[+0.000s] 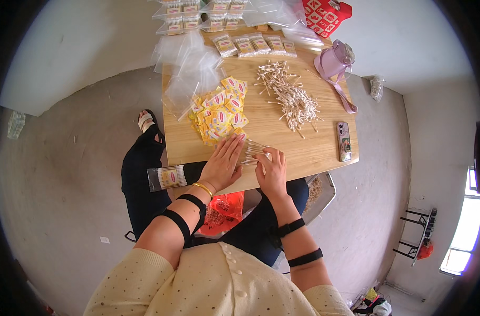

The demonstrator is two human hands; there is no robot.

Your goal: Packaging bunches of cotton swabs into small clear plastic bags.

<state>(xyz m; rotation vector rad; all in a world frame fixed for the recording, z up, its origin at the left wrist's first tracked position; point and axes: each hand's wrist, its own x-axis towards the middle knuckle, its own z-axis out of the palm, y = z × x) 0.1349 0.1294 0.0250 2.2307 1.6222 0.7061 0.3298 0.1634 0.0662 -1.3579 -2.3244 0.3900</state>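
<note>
**Q:** When the scene is taken from largest to smallest, what is seen?

**A:** A small wooden table point(308, 152) is seen from above, with a seated person's knees below it. At its far edge clear plastic bags point(190, 68) are heaped beside filled packets point(253, 45). At the centre lies a pile of yellow sachets point(219, 110); to its right, a loose heap of cotton swabs point(292, 97). A lilac jug point(332, 60) and a phone point(343, 140) are set near the right edge. One filled packet point(168, 177) rests on the person's lap.

**Q:** And the hands?

**A:** A small bundle of swabs point(252, 150) is held at the near edge of the table. The left hand point(222, 163) is laid flat, fingers spread and relaxed, against the bundle's left end. The right hand point(271, 169) is curled, its fingertips pinching the bundle's right end; a thin clear bag may surround it, though that cannot be told.

**Q:** How is this step best done?

**A:** By judgement, the swabs should be kept parallel, the ends squared against the flat palm, and the grip kept light.
</note>
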